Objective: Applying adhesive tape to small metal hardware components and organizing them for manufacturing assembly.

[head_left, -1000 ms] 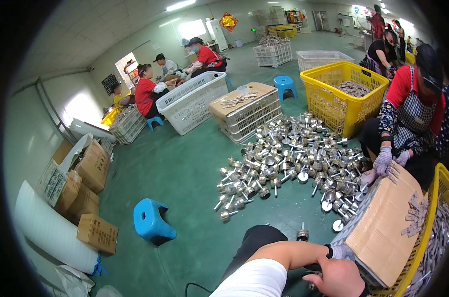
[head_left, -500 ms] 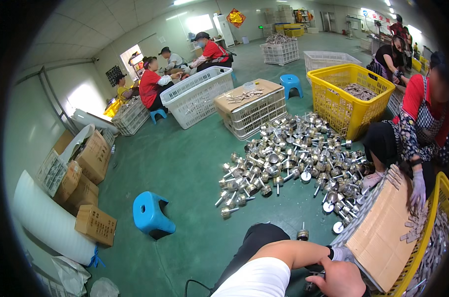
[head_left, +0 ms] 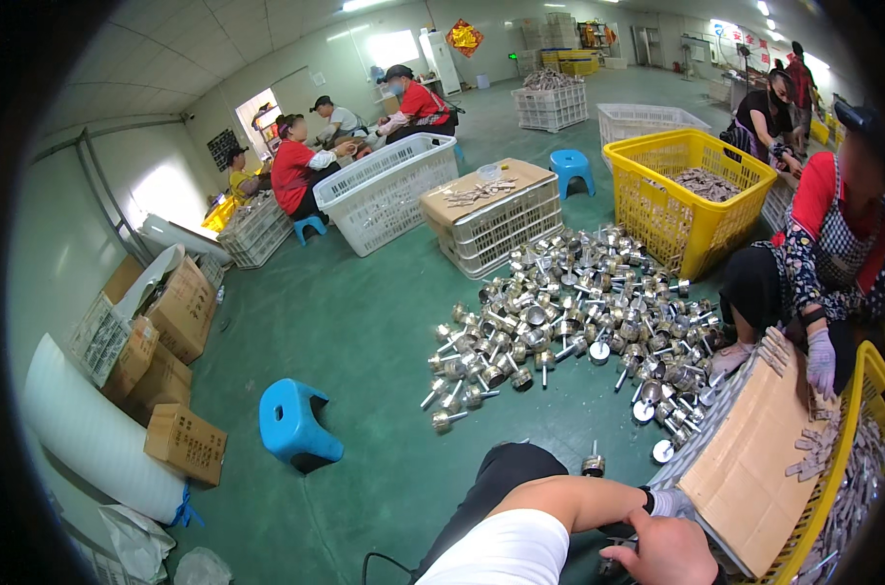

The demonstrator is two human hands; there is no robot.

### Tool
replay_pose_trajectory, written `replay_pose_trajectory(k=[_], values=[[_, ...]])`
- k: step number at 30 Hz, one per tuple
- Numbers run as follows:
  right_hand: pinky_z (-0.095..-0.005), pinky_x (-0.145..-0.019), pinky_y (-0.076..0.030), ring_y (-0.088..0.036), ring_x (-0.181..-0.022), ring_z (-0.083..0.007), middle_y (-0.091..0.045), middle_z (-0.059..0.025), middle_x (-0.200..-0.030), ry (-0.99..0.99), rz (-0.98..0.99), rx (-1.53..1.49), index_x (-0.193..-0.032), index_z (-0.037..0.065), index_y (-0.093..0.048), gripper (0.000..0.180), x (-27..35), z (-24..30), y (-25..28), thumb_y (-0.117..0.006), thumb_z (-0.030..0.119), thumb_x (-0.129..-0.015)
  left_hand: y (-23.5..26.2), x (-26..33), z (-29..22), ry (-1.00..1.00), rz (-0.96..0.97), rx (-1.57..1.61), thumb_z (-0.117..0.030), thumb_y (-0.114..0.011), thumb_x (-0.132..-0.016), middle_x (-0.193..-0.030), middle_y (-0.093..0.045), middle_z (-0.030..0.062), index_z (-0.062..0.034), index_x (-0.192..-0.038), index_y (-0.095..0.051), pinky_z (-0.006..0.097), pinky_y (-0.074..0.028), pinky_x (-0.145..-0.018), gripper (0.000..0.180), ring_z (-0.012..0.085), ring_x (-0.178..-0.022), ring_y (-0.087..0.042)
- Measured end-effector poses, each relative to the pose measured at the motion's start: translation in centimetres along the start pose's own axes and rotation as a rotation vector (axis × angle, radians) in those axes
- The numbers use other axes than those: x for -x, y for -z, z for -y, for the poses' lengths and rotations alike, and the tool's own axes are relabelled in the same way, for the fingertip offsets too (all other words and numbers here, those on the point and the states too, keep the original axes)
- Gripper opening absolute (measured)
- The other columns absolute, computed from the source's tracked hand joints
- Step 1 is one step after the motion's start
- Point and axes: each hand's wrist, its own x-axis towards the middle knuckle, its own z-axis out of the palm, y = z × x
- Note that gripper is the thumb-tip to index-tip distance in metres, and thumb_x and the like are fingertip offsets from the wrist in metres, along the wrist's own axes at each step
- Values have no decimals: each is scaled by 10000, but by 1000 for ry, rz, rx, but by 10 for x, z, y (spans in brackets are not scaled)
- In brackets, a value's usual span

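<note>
1. Your right hand sits at the bottom edge of the view, low and close to you. The fingers curl down over something dark, but that thing is hidden under the hand, so you cannot tell how tight the grip is or what it holds.
2. Your left hand is mostly hidden behind your right forearm. Only a bit of a pale glove shows past a dark wristband, so you cannot tell if that grip is spread or pressed together.
3. The nearest part is one small metal piece on the green floor. It stands up, with its thin stem pointing up and its round base down. It is just beyond your knee, up and a little to the left of both hands, and not touching them.
4. To the right of your hands lies a flat sheet of brown cardboard on top of a pale crate. Its long side runs from near your hands up and away to the right.
5. Farther out, a big heap of the same shiny metal parts is spread on the floor. Their stems point every which way.
6. A person in a red top and patterned sleeves sits at the right, with a gloved hand resting on the cardboard's far edge.
7. A yellow basket stands behind the heap, and a blue stool stands to your left.
</note>
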Motion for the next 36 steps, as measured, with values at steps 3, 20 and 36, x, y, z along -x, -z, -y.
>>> replay_pose_trajectory(k=[3,20,36], values=[[-424,-558,-458,-589,-660,-356,-597,-193,-701,9,-9,-5,-936,8,-533,381,1,-1,0,-642,322,-750,2,1,-1,-12,31,-1,-39,-664,-674,-928,-657,53,-128,-884,-686,301,-470,-765,228,200,-895,-607],[-415,-530,-451,-579,-602,-339,-583,-178,-652,83,-92,8,-909,-7,-529,378,6,-9,-3,-639,312,-740,1,-8,9,-12,142,-54,24,-695,-591,-1013,-637,31,-131,-953,-671,280,-439,-848,395,170,-974,-577],[-411,-545,-458,-586,-619,-333,-590,-182,-667,63,-68,1,-921,-9,-535,377,6,-6,0,-647,298,-734,-24,-32,50,186,134,486,81,-668,-615,-959,-641,76,-70,-876,-680,282,-446,-806,302,198,-908,-577]])
